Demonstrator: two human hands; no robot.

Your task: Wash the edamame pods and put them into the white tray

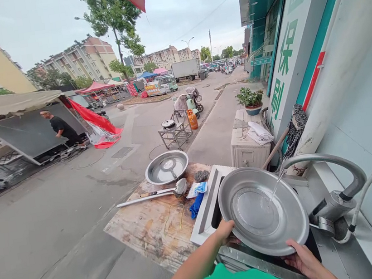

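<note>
A wide stainless steel basin is held over the sink under the running faucet. My left hand grips its left rim, thumb on top and the fingers hidden beneath. At the near right rim, my right hand holds it the same way. A thin stream of water falls inside the basin's far right part, and the bottom looks wet. To the left, a wooden board bears a second metal basin with a perforated skimmer inside, and a long-handled ladle.
Near the sink lie a steel wool scrubber, a blue-white packet and a blue cloth. A white cabinet, a mop and the wall stand beyond. Further off are a metal stand, an orange gas cylinder and a walking person.
</note>
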